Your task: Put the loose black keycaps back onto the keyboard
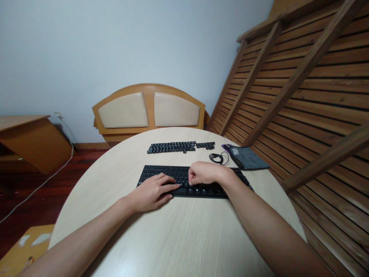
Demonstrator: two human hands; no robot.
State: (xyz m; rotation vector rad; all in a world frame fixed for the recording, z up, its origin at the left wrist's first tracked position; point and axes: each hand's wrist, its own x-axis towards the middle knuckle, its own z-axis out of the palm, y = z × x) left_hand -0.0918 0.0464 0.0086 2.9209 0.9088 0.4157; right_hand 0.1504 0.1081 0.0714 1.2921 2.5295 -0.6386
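Note:
A black keyboard (178, 171) lies on the round table, with most of its keycaps off and bare switch posts showing. Several larger keycaps (197, 191) sit along its bottom row. My left hand (155, 190) rests on the keyboard's left front part, fingers stretched out and apart. Over the middle of the board, my right hand (203, 173) is closed with its fingertips bent down to the keys. Whatever those fingertips hold, if anything, is hidden. Behind the keyboard stand rows of loose black keycaps (171, 147), with a smaller group (205, 145) to their right.
A coiled black cable (217, 157) lies behind my right hand. Right of it is a dark grey cloth pouch (249, 157) with a purple edge. The pale round table (184, 238) reaches a headboard (151, 109) at the back and wooden slats (288, 111) on the right.

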